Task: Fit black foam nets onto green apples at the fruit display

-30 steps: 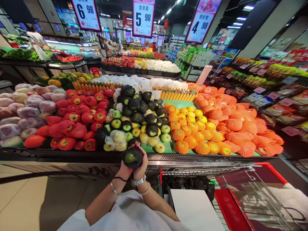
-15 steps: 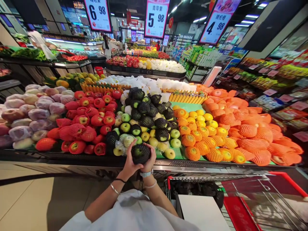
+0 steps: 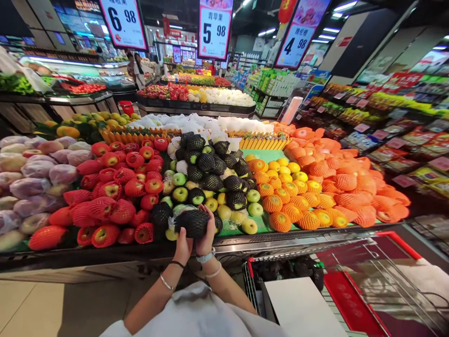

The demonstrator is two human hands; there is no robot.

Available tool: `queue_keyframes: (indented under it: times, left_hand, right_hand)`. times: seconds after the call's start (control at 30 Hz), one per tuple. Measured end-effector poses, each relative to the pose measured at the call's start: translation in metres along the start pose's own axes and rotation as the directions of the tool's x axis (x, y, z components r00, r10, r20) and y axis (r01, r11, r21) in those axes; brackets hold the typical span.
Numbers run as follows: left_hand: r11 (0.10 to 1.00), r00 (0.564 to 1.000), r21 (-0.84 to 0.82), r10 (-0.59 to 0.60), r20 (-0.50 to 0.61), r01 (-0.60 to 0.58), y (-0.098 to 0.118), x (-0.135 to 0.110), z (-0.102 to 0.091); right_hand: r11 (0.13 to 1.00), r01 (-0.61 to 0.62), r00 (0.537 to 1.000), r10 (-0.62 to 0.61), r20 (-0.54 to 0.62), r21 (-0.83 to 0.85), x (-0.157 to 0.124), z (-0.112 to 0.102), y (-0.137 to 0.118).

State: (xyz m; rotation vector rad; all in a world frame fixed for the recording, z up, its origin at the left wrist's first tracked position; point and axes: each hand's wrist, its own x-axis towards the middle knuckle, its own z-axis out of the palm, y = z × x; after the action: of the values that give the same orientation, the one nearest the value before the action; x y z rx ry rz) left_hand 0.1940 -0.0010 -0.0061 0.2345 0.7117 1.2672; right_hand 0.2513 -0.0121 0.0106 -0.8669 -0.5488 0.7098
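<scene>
Between my two hands is a green apple in a black foam net (image 3: 192, 223), held just above the front edge of the fruit stand. My left hand (image 3: 183, 248) grips its left and lower side, thumb up. Around its right side curl the fingers of my right hand (image 3: 207, 234). The net covers nearly all of the apple in this view. Right behind it rises a pile of green apples (image 3: 180, 194), many in black nets (image 3: 206, 163), some bare. A bare yellow-green apple (image 3: 249, 226) lies at the front, right of my hands.
Red-netted apples (image 3: 101, 208) and wrapped pale fruit (image 3: 33, 182) lie left; oranges (image 3: 280, 222) and orange-netted fruit (image 3: 354, 187) lie right. A shopping cart (image 3: 351, 299) with a white box (image 3: 303, 304) stands at my right. Price signs (image 3: 214, 30) hang overhead.
The netted apple has turned in my hands, so its green opening no longer shows and it lies sideways. My left hand has shifted lower on it. The view has swung slightly right.
</scene>
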Motion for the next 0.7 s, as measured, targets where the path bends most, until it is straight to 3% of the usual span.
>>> queue_keyframes:
  times: [0.1,0.2,0.27,0.33,0.4,0.43,0.5,0.6,0.7]
  left_hand:
    - [0.986,0.987,0.118,0.105,0.118,-0.119,-0.002,-0.003,0.008]
    - [0.878,0.895,0.247,0.335,0.296,-0.410,0.006,-0.004,0.014]
    - [0.706,0.797,0.388,0.445,0.407,-0.592,0.014,-0.002,0.013]
    - [0.476,0.679,0.487,0.454,0.578,-0.733,0.021,0.003,0.010]
    - [0.278,0.570,0.498,0.447,0.690,-0.821,0.023,0.007,0.006]
    - [0.217,0.536,0.497,0.472,0.699,-0.840,0.022,0.009,0.004]
    - [0.177,0.520,0.517,0.547,0.656,-0.838,0.017,0.011,0.001]
    - [0.255,0.599,0.563,0.538,0.593,-0.786,0.009,0.012,-0.002]
    - [0.342,0.658,0.578,0.540,0.524,-0.741,0.005,0.011,-0.005]
  right_hand:
    - [0.951,-0.200,0.963,0.235,-0.131,0.236,0.009,-0.002,0.001]
    - [0.835,-0.352,0.896,0.431,-0.104,0.423,0.014,-0.005,0.000]
    - [0.783,-0.405,0.865,0.495,-0.079,0.472,0.012,-0.006,0.002]
    - [0.746,-0.452,0.838,0.543,-0.054,0.489,0.009,-0.008,0.008]
    - [0.738,-0.466,0.829,0.557,-0.052,0.488,0.007,-0.009,0.016]
    - [0.752,-0.453,0.834,0.548,-0.071,0.479,0.007,-0.009,0.019]
    - [0.808,-0.399,0.850,0.503,-0.155,0.434,0.007,-0.010,0.023]
    - [0.889,-0.283,0.866,0.398,-0.301,0.360,0.006,-0.010,0.022]
    - [0.916,-0.221,0.893,0.328,-0.307,0.336,0.004,-0.009,0.019]
